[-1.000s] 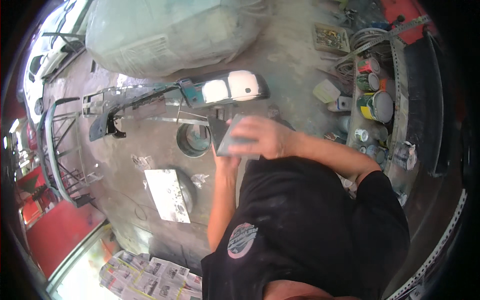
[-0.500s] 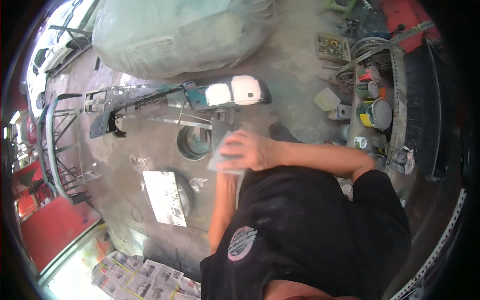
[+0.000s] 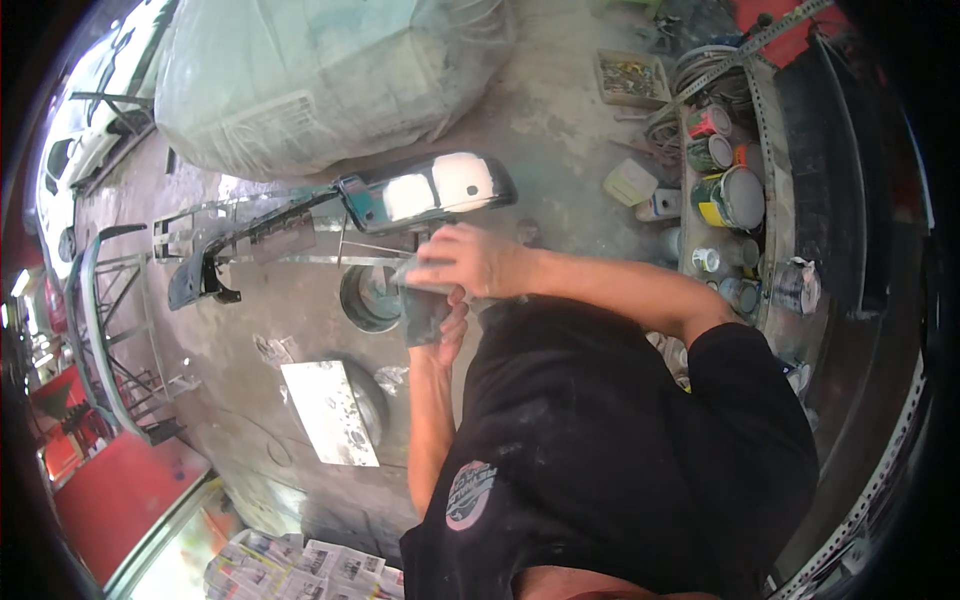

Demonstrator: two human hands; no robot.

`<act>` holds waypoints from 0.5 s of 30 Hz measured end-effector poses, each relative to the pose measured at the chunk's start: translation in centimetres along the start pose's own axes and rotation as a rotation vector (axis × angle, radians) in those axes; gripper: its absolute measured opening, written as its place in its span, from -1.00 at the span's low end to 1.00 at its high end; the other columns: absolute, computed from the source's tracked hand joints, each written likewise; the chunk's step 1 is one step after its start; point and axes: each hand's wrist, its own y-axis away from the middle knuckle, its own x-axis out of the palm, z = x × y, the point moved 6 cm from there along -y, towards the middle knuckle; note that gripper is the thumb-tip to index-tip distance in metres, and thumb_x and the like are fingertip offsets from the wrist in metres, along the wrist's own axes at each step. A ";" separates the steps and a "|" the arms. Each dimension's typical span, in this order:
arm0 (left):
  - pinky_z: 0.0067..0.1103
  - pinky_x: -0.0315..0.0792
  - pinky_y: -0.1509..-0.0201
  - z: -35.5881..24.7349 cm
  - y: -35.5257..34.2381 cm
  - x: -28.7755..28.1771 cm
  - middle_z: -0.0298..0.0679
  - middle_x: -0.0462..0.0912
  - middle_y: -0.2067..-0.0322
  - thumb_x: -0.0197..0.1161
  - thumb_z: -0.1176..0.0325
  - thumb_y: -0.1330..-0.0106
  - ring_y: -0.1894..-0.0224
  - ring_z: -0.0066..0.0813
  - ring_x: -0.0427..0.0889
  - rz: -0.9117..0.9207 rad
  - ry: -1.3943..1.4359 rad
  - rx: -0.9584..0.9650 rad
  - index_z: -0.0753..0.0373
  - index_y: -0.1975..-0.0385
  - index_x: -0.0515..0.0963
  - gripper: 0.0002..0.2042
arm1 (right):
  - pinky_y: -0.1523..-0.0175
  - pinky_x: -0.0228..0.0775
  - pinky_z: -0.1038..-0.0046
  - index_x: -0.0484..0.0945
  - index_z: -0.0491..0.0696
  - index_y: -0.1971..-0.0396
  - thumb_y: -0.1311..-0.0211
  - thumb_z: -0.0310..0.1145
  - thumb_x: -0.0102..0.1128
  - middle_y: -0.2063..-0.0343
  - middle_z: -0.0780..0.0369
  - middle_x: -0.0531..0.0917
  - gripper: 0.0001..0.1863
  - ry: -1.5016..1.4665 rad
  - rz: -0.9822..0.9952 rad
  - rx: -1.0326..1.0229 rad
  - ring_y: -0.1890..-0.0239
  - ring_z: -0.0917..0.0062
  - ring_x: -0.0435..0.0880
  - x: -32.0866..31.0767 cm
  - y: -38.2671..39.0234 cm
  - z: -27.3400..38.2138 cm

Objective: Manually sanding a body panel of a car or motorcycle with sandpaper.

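My left hand point(image 3: 453, 325) holds a dark grey sheet that looks like sandpaper point(image 3: 424, 316), with its fingers curled round the right edge. Over the sheet's upper end lies my right hand point(image 3: 470, 260), its fingers bent and slightly blurred, gripping there. A paler fold of the sheet shows by the right fingertips. Just beyond my hands is a car bumper point(image 3: 360, 208) on a metal stand, dark and teal with white patches at its right end. Left of the sheet, a round metal drum point(image 3: 371, 298) stands on the floor.
A white spotted panel point(image 3: 330, 412) lies on a round base at lower left. A plastic-covered car point(image 3: 330, 90) fills the far side. Paint cans point(image 3: 735, 198) line a shelf at right, near a box of small parts point(image 3: 632, 78). Metal racks point(image 3: 120, 340) stand at left.
My right hand has moved up and left to the sheet's upper end. The sheet's dark face and my left fingers now show. The whole view has shifted slightly.
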 end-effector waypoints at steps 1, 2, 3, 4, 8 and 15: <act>-0.69 0.26 0.74 0.5 -0.1 -0.1 -0.13 0.56 0.20 0.02 0.07 -0.57 0.59 -0.52 0.38 -0.051 -0.080 -0.028 0.15 -0.06 0.51 -0.67 | -0.15 0.46 0.19 0.58 0.12 -0.25 -0.06 -0.36 0.32 -0.05 0.16 0.59 -0.37 0.088 -0.012 0.077 -0.08 0.19 0.57 -0.3 0.1 -1.4; -0.75 0.07 0.83 0.9 0.0 -0.3 -0.15 0.53 0.29 0.01 0.08 -0.57 0.69 -0.60 0.23 -0.102 -0.159 -0.056 0.15 -0.02 0.51 -0.70 | -0.16 0.46 0.20 0.58 0.11 -0.24 -0.06 -0.35 0.33 -0.06 0.15 0.60 -0.38 0.176 -0.023 0.153 -0.08 0.19 0.58 -0.5 0.3 -2.3; -0.75 0.16 0.81 1.4 0.2 -0.1 -0.14 0.58 0.26 0.01 0.10 -0.56 0.68 -0.57 0.32 -0.098 -0.116 -0.063 0.17 -0.04 0.51 -0.69 | -0.14 0.48 0.19 0.59 0.08 -0.20 -0.09 -0.34 0.32 -0.02 0.14 0.61 -0.43 0.126 -0.057 0.240 -0.05 0.17 0.59 -1.0 1.0 -3.0; -0.75 0.16 0.81 1.2 0.1 0.1 -0.14 0.58 0.26 0.01 0.10 -0.56 0.68 -0.57 0.32 -0.094 -0.113 -0.056 0.17 -0.04 0.51 -0.69 | -0.14 0.48 0.19 0.59 0.08 -0.20 -0.09 -0.34 0.32 -0.02 0.14 0.61 -0.43 0.126 -0.052 0.232 -0.05 0.17 0.59 -1.4 0.9 -2.2; -0.75 0.20 0.79 -0.8 0.2 -1.5 -0.19 0.47 0.35 0.10 0.06 -0.52 0.64 -0.58 0.31 -0.323 -0.100 0.190 0.17 -0.06 0.48 -0.67 | -0.10 0.51 0.15 0.61 0.09 -0.15 -0.17 -0.27 0.30 0.08 0.13 0.60 -0.51 0.068 -0.079 -0.123 0.00 0.18 0.62 -0.8 -0.8 6.2; -0.75 0.17 0.79 0.1 0.8 1.0 -0.31 0.50 0.42 0.10 0.01 -0.55 0.68 -0.64 0.34 -0.366 -0.195 0.151 0.09 -0.05 0.47 -0.69 | -0.13 0.48 0.20 0.59 0.14 -0.21 -0.14 -0.34 0.30 0.05 0.20 0.60 -0.45 0.158 -0.021 -0.069 -0.02 0.21 0.60 -0.2 -2.5 1.9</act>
